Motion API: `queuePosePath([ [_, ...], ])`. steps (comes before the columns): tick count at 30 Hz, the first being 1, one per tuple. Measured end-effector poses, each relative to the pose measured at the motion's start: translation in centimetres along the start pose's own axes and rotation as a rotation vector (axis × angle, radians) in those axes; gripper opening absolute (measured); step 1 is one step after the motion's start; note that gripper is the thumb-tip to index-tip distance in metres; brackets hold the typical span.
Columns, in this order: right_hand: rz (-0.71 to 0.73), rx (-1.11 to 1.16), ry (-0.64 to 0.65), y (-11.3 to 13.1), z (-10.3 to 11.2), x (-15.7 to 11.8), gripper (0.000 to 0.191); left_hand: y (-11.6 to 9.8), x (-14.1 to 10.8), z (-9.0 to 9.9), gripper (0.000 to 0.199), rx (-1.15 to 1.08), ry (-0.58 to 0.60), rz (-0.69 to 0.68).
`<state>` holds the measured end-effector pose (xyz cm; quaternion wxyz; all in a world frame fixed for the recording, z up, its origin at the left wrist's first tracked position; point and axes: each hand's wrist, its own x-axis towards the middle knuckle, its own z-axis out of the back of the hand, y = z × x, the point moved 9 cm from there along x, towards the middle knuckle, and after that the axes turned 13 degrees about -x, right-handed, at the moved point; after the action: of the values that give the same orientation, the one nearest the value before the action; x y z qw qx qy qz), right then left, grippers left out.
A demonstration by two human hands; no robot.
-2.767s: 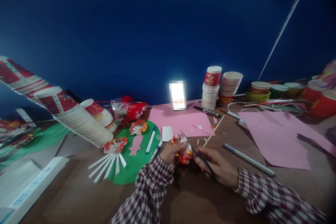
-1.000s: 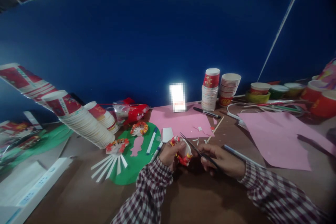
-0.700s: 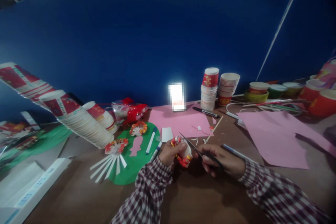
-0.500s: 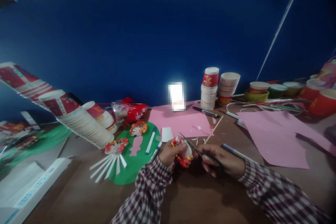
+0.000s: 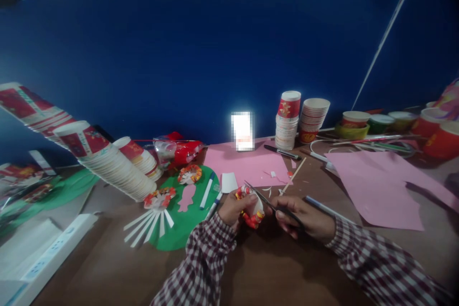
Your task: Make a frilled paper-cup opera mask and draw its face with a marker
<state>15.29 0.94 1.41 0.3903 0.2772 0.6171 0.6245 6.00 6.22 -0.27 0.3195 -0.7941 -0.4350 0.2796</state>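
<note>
My left hand (image 5: 231, 209) grips a small round paper-cup piece (image 5: 255, 206) with a white centre and curled red and yellow edges. Black-handled scissors (image 5: 293, 216) are in my right hand (image 5: 310, 217), their blades pointing up and left across the upper edge of that piece. Whether the blades are closed on the paper is too small to tell. Left of my hands, a green paper shape (image 5: 172, 236) lies on the table, bearing a pink paper cutout (image 5: 186, 198) and a curled red-and-white piece (image 5: 190, 174). A similar piece with long white strips (image 5: 158, 201) overlaps its left side.
Stacked paper cups (image 5: 114, 169) lean at the left; upright stacks (image 5: 287, 122) stand at the back. Pink sheets (image 5: 380, 186) lie behind my hands and at the right. Markers (image 5: 207, 191), a white power strip (image 5: 53, 248) and a bright blurred screen (image 5: 243, 130) are also there.
The view has shifted very slightly. Both hands keep their holds, with the scissors still at the upper edge of the cup piece.
</note>
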Motion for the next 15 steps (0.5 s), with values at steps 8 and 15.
queuePosePath([
  [8, -0.027, 0.026, -0.134, -1.0, 0.6, 0.6, 0.035, 0.0, 0.2, 0.0, 0.027, -0.024, -0.006, 0.012],
  [15, -0.029, -0.209, -0.433, -0.7, 3.4, 0.1, 0.036, -0.7, 0.3, 0.5, 0.025, -0.149, -0.031, -0.054],
])
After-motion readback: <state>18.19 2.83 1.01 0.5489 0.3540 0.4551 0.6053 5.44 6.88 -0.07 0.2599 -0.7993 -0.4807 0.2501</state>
